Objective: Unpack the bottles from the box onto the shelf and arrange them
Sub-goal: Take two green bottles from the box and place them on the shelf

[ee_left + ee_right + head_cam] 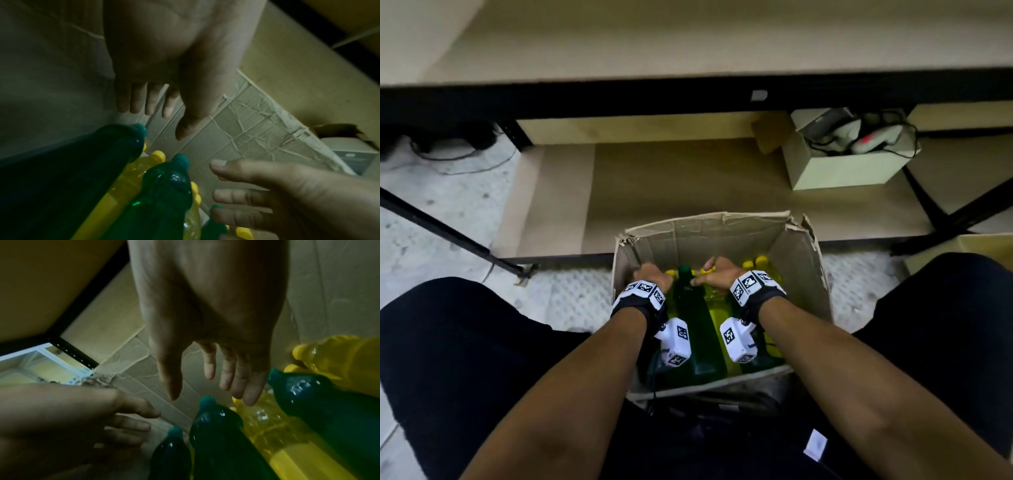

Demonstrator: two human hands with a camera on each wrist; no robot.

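Observation:
An open cardboard box (722, 233) stands on the floor between my knees, in front of the low shelf board (688, 185). Several green bottles (690, 308) and yellow bottles (717, 308) fill it, caps toward the shelf. Both hands are inside the box above the bottle necks. My left hand (650, 274) (162, 120) has straight fingers and holds nothing, hovering over a green bottle (107, 154). My right hand (717, 272) (205, 391) is spread too, its fingertips just over a yellow bottle (267, 423), beside a green one (216, 426).
A small white box (839, 164) full of cables sits at the right of the low shelf. Black frame struts slant across the floor at left (448, 229) and right (962, 216). A wider shelf board (688, 41) lies above. My dark-trousered knees flank the box.

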